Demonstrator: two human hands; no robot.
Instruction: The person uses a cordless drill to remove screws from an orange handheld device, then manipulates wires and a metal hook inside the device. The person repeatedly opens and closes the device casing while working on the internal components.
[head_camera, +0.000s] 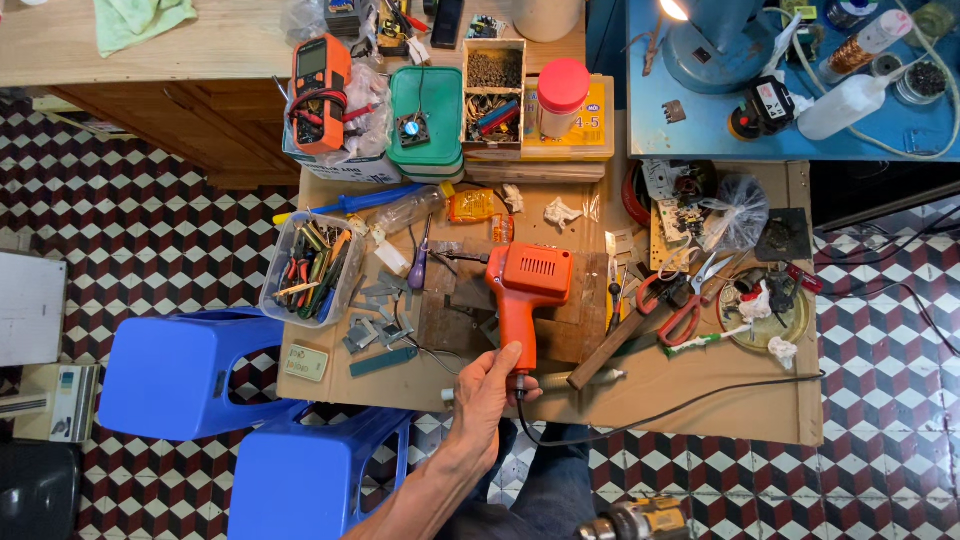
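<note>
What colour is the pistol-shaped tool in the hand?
Orange, gripped by the left hand; head view.

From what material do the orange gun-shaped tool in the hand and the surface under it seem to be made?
The orange tool looks like moulded plastic with a matte finish: even colour, vent slots in its body. The left hand grips its handle. The work surface looks like plain brown cardboard, flat and dull, with a thin cut edge. The dark square plate under the tool may be rusty metal or stained wood; I cannot tell.
</note>
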